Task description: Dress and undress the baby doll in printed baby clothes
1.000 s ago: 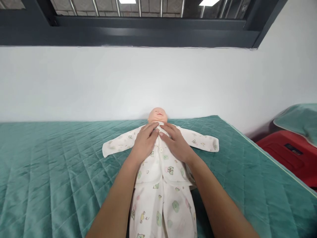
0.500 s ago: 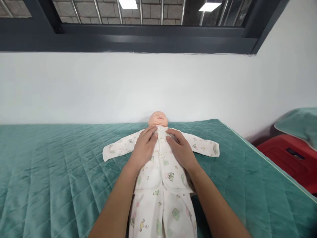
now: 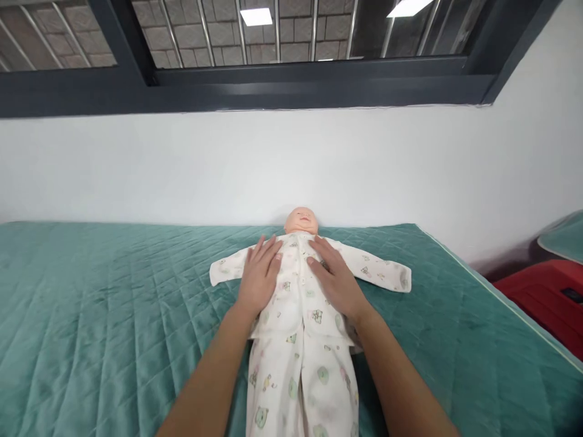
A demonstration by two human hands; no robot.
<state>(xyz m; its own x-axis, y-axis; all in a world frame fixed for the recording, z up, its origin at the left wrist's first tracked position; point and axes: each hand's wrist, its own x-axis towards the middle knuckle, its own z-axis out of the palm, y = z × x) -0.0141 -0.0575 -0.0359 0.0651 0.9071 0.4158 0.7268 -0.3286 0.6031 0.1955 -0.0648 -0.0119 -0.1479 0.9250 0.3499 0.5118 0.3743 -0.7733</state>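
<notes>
A baby doll (image 3: 301, 220) lies on its back, head toward the wall, in a white printed jacket (image 3: 291, 303) and matching trousers (image 3: 277, 382). Both sleeves stretch out sideways. My left hand (image 3: 260, 276) rests flat on the jacket's left chest side, fingers spread. On the right chest side lies my right hand (image 3: 336, 276), its fingers stretched toward the doll's shoulder. The jacket's front edges meet along the middle, between my hands. The doll's own hands are hidden inside the sleeves.
Beneath the doll is a green quilted cover (image 3: 136, 315) with a pale-edged right side. A white wall (image 3: 228, 164) stands behind it, below a dark window frame (image 3: 319, 85) with metal bars. To the right is a red plastic object (image 3: 542, 291) with green cloth above.
My left hand has shifted outward from the collar toward the sleeve, and its fingers have spread. My right hand stays on the chest. The camera view has tilted and shifted slightly.
</notes>
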